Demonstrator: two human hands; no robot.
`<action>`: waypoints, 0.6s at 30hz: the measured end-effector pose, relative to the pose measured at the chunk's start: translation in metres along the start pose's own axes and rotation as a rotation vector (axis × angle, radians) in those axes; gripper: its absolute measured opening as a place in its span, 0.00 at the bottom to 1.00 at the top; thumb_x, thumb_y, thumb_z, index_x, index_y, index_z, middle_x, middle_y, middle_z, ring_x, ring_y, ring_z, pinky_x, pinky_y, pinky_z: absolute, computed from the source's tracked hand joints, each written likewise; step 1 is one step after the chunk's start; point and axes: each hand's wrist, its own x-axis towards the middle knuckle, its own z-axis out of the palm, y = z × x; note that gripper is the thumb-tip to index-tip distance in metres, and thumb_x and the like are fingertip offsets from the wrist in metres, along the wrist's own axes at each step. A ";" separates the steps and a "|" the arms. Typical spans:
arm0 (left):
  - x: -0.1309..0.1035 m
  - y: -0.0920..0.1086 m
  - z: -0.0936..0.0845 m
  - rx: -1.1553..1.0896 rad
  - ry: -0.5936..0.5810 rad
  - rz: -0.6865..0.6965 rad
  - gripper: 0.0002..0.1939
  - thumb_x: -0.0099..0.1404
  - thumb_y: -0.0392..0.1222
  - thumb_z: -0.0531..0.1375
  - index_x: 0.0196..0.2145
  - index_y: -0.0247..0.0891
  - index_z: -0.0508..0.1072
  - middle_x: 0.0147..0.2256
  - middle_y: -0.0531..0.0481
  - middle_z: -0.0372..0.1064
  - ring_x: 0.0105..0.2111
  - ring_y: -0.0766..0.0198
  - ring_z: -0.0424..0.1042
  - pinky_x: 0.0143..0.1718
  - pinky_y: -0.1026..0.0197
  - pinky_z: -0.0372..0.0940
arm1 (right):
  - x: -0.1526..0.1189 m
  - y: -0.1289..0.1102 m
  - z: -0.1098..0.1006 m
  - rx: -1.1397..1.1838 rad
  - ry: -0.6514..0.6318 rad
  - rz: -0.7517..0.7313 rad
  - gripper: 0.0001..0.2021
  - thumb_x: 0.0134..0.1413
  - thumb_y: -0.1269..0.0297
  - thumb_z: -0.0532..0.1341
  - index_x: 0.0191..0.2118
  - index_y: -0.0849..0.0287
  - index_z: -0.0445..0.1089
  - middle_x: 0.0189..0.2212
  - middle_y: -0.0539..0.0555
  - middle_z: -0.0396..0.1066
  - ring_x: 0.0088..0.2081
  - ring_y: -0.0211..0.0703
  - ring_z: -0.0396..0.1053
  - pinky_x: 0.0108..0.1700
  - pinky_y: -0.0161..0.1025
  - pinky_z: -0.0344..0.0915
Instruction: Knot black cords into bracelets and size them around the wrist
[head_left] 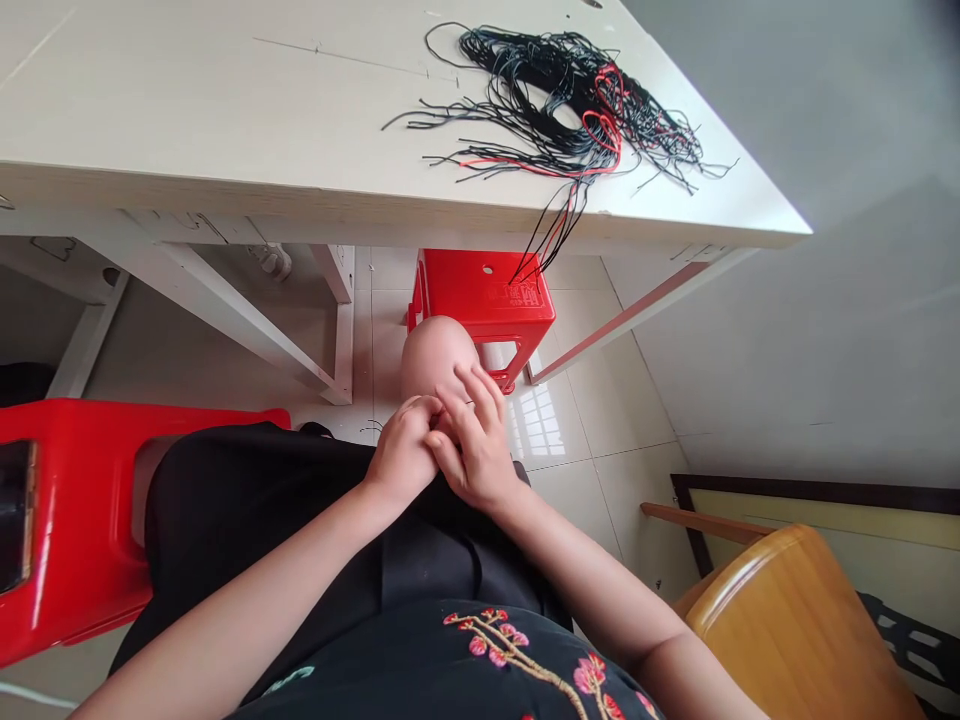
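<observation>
Both hands meet just in front of a bare, rounded knee (439, 352) above my lap. My left hand (403, 448) is closed, its thumb and curled fingers pressed together at the meeting point. Against it lies my right hand (480, 445), thumb and index finger drawn in close and the other fingers bent and slightly fanned over the knee. A tiny reddish and dark bit shows between the fingertips, too small and too covered to name. On the table ahead lies a tangled bundle of black cords (555, 95) with a few red cords (604, 125) among them.
Some cord ends hang over the front edge of the white table (247, 130). Beneath it stands a red plastic stool (480, 290). Another red stool (82, 510) at the left holds a dark phone-like object (15, 515). A wooden chair (795, 620) is at the lower right.
</observation>
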 end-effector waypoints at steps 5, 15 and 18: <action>-0.011 0.007 0.000 -0.035 0.040 -0.049 0.09 0.62 0.41 0.52 0.26 0.38 0.66 0.20 0.51 0.66 0.25 0.60 0.70 0.34 0.58 0.64 | -0.068 -0.014 -0.046 0.137 -0.347 0.256 0.10 0.62 0.64 0.51 0.35 0.60 0.67 0.30 0.55 0.67 0.32 0.41 0.66 0.35 0.38 0.67; -0.026 0.007 0.020 -0.101 -0.011 -0.119 0.09 0.61 0.42 0.53 0.26 0.37 0.68 0.23 0.49 0.69 0.24 0.61 0.70 0.30 0.59 0.63 | -0.068 -0.027 -0.048 0.186 -0.161 0.259 0.15 0.59 0.66 0.55 0.52 0.59 0.63 0.47 0.61 0.67 0.50 0.48 0.67 0.50 0.46 0.68; -0.025 0.004 0.017 -0.120 0.006 -0.110 0.09 0.60 0.43 0.53 0.26 0.37 0.69 0.27 0.47 0.72 0.27 0.60 0.70 0.31 0.60 0.64 | -0.059 -0.035 -0.031 0.182 -0.158 -0.014 0.33 0.60 0.66 0.54 0.66 0.59 0.37 0.64 0.67 0.45 0.66 0.53 0.43 0.62 0.55 0.55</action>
